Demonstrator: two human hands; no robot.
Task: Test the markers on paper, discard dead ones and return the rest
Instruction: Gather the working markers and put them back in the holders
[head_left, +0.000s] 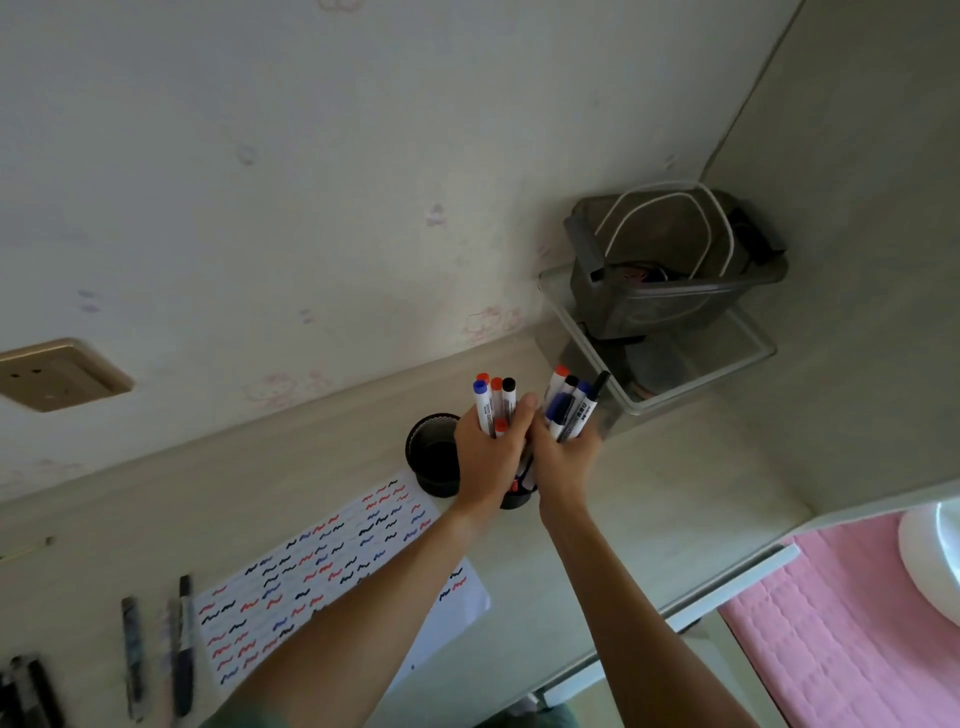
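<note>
- two bare forearms reach up the frame from the near edge to a black mesh pen cup, round and open-topped, which stands on the pale desk.
- left hand, just right of that cup, has its fingers curled tight round a bundle of markers: slim white plastic barrels with red, blue and black caps pointing away from the camera.
- right hand, touching the left one, grips a second bundle of markers of the same make, caps fanned out.
- under both hands sits a second dark cup, mostly hidden, close beside the mesh cup; a few marker ends show in it.
- sheet of white paper lies flat in front of the mesh cup, covered in rows of short red, blue and black squiggles; the left forearm crosses its near corner.
- well left of the paper, loose dark pens lie on the desk, blurred.
- behind and right of the mesh cup, in the corner, a smoky translucent bin holding white cable sits on a clear plastic tray.
- wall behind the cup is pale with faint pink prints and carries a beige socket plate; a pink quilted cloth shows past the desk edge at right.
</note>
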